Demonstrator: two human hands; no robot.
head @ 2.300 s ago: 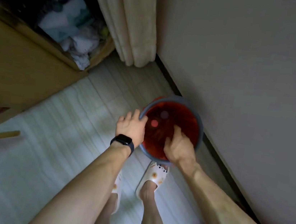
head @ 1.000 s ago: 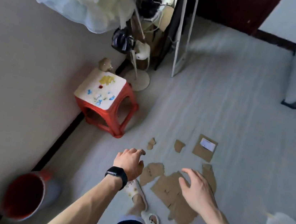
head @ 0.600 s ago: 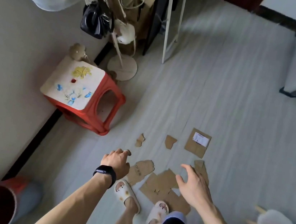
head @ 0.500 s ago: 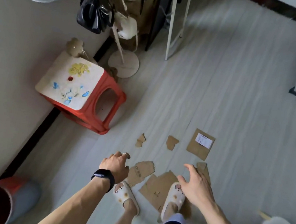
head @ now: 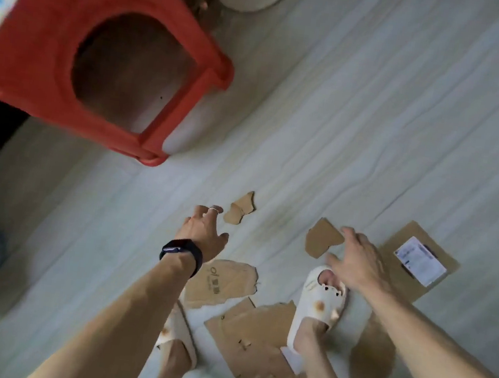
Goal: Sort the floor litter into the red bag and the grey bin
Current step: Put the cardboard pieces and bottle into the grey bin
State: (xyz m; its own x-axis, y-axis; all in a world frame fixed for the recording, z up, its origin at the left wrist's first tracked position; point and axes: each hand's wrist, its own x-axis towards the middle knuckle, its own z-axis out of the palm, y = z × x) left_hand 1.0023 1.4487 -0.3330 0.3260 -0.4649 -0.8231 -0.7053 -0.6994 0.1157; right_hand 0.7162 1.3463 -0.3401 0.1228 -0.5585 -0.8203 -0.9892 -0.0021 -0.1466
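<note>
**Soft daylight, smeared edges**

Cool, even light falls on the pale floor (head: 379, 110), dimmer at the near left. The red stool (head: 38, 50) at far left is motion-blurred, while the central cardboard scraps (head: 255, 326) look sharper. Shadows are faint.

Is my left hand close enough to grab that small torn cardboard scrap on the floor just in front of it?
Probably yes. The left hand is open right beside the small scrap, which lies on bare floor with nothing on top of it or between the two. The red stool stands clear of that path.
</note>
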